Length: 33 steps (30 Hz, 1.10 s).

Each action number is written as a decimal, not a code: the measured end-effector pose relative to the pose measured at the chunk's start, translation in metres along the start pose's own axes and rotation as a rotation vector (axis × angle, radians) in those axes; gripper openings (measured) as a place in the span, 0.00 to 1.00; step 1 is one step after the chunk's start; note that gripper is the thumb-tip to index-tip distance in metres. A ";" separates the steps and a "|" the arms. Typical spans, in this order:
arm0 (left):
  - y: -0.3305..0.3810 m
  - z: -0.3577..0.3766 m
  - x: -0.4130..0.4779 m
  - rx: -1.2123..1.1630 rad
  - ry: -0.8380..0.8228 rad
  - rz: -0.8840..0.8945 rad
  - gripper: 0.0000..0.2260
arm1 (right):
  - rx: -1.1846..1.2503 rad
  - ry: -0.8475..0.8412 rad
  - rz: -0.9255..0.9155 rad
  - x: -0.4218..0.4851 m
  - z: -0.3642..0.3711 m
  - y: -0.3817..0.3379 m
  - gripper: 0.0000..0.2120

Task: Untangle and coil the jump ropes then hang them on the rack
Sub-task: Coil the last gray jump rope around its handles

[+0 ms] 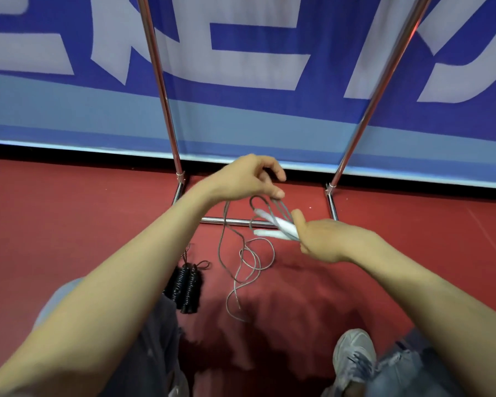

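Note:
My right hand point(324, 239) grips the two white handles point(272, 224) of a grey jump rope, held side by side and pointing left. My left hand point(249, 179) is above and left of them, with loops of the grey cord point(248, 262) pinched between its fingers. The rest of the cord hangs down in loose curls onto the red floor. A second jump rope with black ribbed handles point(185, 287) lies on the floor by my left knee, its thin cord partly hidden. The chrome rack point(161, 81) stands just beyond my hands; only its two uprights and base bar show.
A blue and white banner point(255, 116) stands right behind the rack. The floor is red matting point(69, 224). My knees and a grey shoe point(352, 359) are at the bottom of the view. The rack's base bar point(235, 221) runs under my hands.

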<state>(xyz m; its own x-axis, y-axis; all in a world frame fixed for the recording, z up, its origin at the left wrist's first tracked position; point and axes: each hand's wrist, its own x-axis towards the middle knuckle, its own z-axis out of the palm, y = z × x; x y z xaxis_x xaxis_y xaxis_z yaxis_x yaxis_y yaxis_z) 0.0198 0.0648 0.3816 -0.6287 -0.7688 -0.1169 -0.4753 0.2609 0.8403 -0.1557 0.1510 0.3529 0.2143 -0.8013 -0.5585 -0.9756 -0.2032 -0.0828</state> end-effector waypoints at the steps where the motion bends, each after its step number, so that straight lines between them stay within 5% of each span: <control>1: 0.004 0.010 0.000 -0.009 0.041 0.049 0.14 | 0.054 -0.004 0.023 0.003 -0.004 0.005 0.26; 4: 0.012 0.034 -0.001 -0.074 0.144 0.139 0.13 | 0.259 0.105 0.021 0.009 -0.020 0.026 0.16; 10: 0.012 0.049 -0.005 -0.514 0.405 0.041 0.07 | 0.763 0.363 -0.028 0.014 -0.036 0.044 0.16; 18: 0.012 0.039 -0.010 -0.805 0.025 -0.265 0.08 | 1.192 0.449 -0.153 0.010 -0.045 0.035 0.15; 23: 0.004 0.036 -0.008 -0.636 -0.029 -0.308 0.11 | 1.367 0.388 -0.293 -0.004 -0.053 0.030 0.13; 27: -0.009 0.031 -0.004 -0.827 0.003 -0.236 0.06 | 1.399 0.292 -0.413 -0.015 -0.056 0.032 0.15; 33: -0.018 0.017 -0.003 -0.756 -0.086 -0.110 0.09 | 1.178 0.012 -0.554 -0.028 -0.056 0.026 0.15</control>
<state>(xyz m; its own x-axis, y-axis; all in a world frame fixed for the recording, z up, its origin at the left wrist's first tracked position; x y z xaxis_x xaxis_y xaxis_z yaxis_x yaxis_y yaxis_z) 0.0194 0.0726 0.3579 -0.6627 -0.7110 -0.2352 -0.0068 -0.3083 0.9513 -0.1846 0.1365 0.4131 0.5939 -0.7765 -0.2104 -0.2108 0.1021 -0.9722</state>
